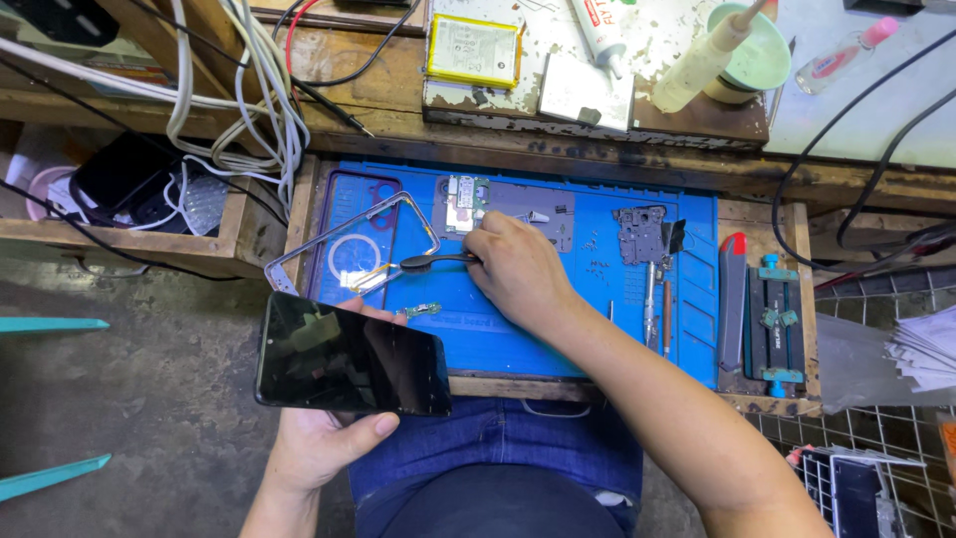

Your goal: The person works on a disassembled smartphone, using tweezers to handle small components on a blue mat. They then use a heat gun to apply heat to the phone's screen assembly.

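Observation:
My left hand (324, 438) holds a black phone (351, 357) flat, dark screen up, over my lap in front of the bench. My right hand (518, 269) rests on the blue work mat (558, 319) and grips a black brush-like tool (433, 262) that points left toward a clear phone frame (349, 244) lying on the mat's left part. A small green circuit piece (423, 311) lies on the mat just below the tool. A grey board with a green circuit part (468, 194) sits just beyond my right fingers.
A dark metal phone part (642, 234), tweezers and a screwdriver (652, 304) lie on the mat's right side. A red-tipped tool (733, 299) and a blue-knobbed holder (777, 319) sit beside it. Behind are a flat battery (474, 50), tubes, a squeeze bottle (707, 60) and tangled cables (249, 100).

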